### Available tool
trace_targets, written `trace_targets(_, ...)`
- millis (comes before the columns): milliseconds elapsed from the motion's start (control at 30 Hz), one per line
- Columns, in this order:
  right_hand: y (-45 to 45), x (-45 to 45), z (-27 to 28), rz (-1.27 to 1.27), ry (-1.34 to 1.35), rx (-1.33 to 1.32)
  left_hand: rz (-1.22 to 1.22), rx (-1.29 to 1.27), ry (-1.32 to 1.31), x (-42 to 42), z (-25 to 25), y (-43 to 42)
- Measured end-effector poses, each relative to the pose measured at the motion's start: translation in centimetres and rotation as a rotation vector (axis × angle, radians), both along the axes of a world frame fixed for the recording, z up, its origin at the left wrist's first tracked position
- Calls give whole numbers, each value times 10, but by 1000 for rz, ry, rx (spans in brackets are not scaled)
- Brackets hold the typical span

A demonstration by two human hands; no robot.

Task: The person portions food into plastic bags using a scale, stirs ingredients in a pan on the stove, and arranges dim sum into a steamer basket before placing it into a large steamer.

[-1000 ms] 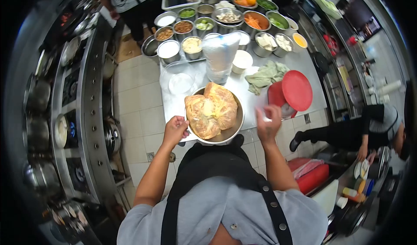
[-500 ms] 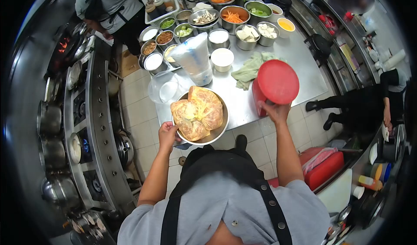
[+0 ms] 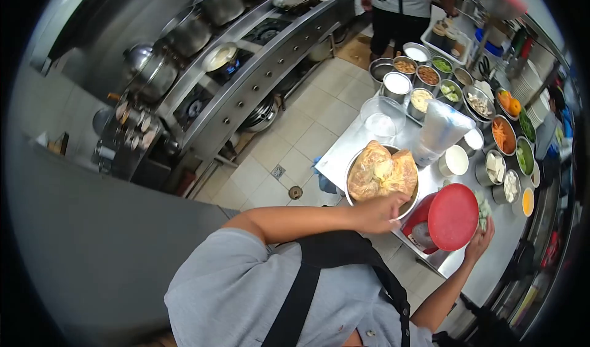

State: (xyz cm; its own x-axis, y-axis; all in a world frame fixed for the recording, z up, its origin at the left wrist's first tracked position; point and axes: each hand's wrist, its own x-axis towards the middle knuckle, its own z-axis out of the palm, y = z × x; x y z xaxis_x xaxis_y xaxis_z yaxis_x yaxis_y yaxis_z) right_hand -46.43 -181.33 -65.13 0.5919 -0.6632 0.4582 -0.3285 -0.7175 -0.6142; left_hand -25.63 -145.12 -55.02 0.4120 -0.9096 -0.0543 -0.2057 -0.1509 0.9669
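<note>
One metal bowl (image 3: 412, 204), holding one tied clear bag of orange-yellow food (image 3: 369, 173), is placed at the near table edge, just beyond the fingers of the left hand (image 3: 378, 214). Those fingers are half curled before the near rim; whether the rim is gripped cannot be told. To their right, one red dial scale (image 3: 453, 216) with one round platform is set close to the same edge. By the platform's right side, the fingers of the right hand (image 3: 479, 242) are extended and slightly bent, next to one green cloth (image 3: 485, 210); whether anything is grasped cannot be told. Beyond the left fingers, past the bowl, one clear plastic tub (image 3: 382, 117), one upright plastic bag (image 3: 444, 132) and one white tub (image 3: 454, 161) are lined up. Farther beyond the right fingers, two metal pots of white pieces (image 3: 495, 166) and one container of yellow liquid (image 3: 527, 202) are seen. Bare steel is left to the right of the right fingers; open floor (image 3: 289, 144) is offered left of the table corner.
</note>
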Motion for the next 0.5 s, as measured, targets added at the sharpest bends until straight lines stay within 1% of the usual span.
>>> trace_targets(33,-3,22,9,62,-52,-8,-105,87,59,-14,9,-11)
trace_targets(67,-21,29,-11,71,-39,273,-123,107,50,-24,2,-21)
trace_targets(100,-52,38,-50,75,-22,555,-145,128,39,-34,-5,-33)
trace_targets(133,-71,43,-72,75,-2,835,-169,149,27,-39,-10,-42)
trace_targets(167,-62,43,-68,29,130,499,-161,156,11,-42,-6,-48)
trace_targets(233,-50,35,-60,-30,140,483,-148,170,-18,-48,3,-60)
trace_targets(267,-48,28,-56,-65,149,474,-133,176,-46,-53,-8,-67)
trace_targets(333,-57,2,-59,-73,288,83,-109,184,-109,-61,-43,-85)
trace_targets(367,-65,-8,-60,-78,353,-113,-107,158,-95,-65,-50,-92)
trace_targets(467,-80,-45,-58,-318,417,-287,-84,95,-62,-76,-57,-102)
trace_targets(500,-87,-56,-53,-337,404,-203,-69,76,-60,-78,-53,-105)
